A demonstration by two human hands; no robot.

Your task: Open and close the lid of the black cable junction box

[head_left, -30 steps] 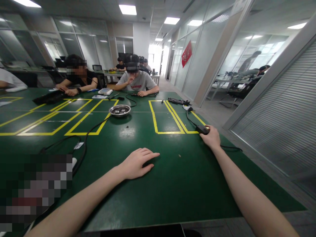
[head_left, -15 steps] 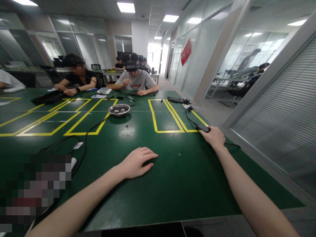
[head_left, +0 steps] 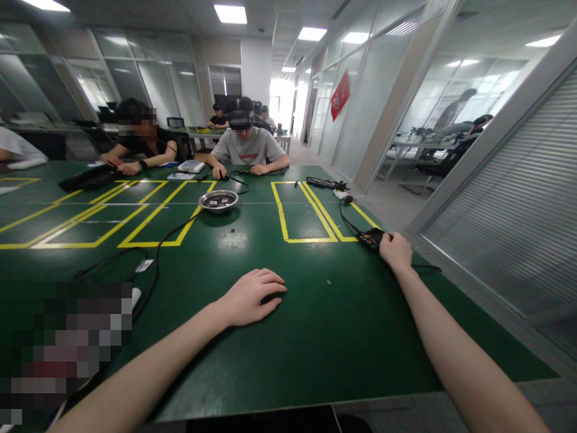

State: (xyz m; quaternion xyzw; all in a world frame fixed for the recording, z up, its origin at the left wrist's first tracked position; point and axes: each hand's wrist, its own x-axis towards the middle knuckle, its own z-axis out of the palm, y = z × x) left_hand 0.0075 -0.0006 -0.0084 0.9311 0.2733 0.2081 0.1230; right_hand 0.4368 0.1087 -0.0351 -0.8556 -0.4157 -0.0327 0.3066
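My right hand (head_left: 396, 249) is closed on the near right edge of a small black corded box (head_left: 370, 238) with orange marks on its face. The box is at the table's right side, and a black cable (head_left: 347, 218) runs from its far end. Part of the box is covered by my fingers. Palm down on the green table (head_left: 311, 343), my left hand (head_left: 253, 296) lies flat, thumb apart from the fingers, holding nothing. Beyond it stands a round metal bowl (head_left: 219, 209) with several small metal parts inside.
Yellow tape outlines (head_left: 311, 240) mark the table. A folded black tripod-like thing (head_left: 327, 183) lies at the far right. A black cable (head_left: 155, 264) winds along the left. Across the table sit a person in a grey shirt (head_left: 247, 147) and another in black (head_left: 148, 144).
My right hand has tipped the black box, so its face with orange marks shows. My left hand has barely moved. The person opposite has lowered a raised hand to the table.
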